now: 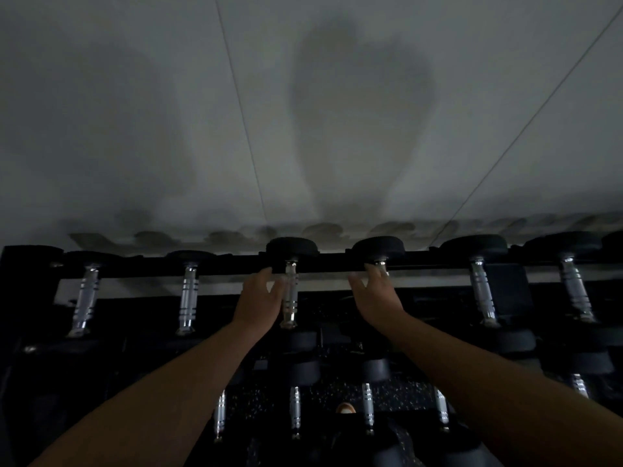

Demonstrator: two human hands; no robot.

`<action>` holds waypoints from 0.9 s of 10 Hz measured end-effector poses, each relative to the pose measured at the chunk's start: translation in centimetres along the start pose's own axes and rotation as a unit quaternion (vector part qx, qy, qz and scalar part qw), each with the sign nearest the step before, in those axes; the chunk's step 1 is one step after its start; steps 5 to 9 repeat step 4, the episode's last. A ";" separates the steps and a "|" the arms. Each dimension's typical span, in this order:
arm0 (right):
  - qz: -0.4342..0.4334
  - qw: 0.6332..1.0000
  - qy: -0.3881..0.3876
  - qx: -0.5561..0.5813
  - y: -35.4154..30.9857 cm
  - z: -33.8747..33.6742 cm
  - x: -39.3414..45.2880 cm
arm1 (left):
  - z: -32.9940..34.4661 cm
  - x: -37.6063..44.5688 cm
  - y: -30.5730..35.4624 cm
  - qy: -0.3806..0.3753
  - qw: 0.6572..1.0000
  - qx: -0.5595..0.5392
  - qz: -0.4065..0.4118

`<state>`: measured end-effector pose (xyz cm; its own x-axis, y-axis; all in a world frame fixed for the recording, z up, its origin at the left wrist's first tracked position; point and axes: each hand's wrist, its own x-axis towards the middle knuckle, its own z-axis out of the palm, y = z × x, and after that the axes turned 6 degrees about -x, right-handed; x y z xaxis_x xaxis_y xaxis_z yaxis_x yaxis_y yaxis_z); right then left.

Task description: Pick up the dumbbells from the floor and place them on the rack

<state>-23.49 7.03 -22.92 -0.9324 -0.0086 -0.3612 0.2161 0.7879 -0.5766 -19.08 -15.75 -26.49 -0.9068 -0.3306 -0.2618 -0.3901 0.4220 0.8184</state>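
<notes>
The black dumbbell rack (431, 261) spans the view against a pale wall. A dumbbell (290, 299) with a chrome handle and black heads lies on its top tier. My left hand (258, 298) is just left of that handle, fingers spread, thumb close to the chrome, holding nothing. My right hand (377, 298) lies over the handle of the neighbouring dumbbell (377, 249). Its fingers are stretched forward and its thumb is held apart. That handle is almost fully hidden under the hand, and only the far head shows.
More dumbbells rest on the top tier at the left (188, 294) and right (482, 288). A lower tier holds several smaller dumbbells (295, 409). Speckled dark floor (397, 396) shows below. The scene is dim.
</notes>
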 end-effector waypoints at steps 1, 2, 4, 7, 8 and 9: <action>-0.042 0.997 0.008 -0.057 -3.1 0.3 -2.8 | -3.7 -1.1 0.7 0.006 0.997 0.027 0.072; -0.064 0.996 0.041 -0.036 -6.3 0.0 -5.7 | -7.9 -2.2 1.8 0.001 0.989 0.047 0.137; -0.191 0.972 0.122 -0.061 -13.8 -2.8 -10.7 | -17.7 -3.8 7.5 0.029 0.964 0.096 0.245; -0.191 0.972 0.122 -0.061 -13.8 -2.8 -10.7 | -17.7 -3.8 7.5 0.029 0.964 0.096 0.245; -0.191 0.972 0.122 -0.061 -13.8 -2.8 -10.7 | -17.7 -3.8 7.5 0.029 0.964 0.096 0.245; -0.191 0.972 0.122 -0.061 -13.8 -2.8 -10.7 | -17.7 -3.8 7.5 0.029 0.964 0.096 0.245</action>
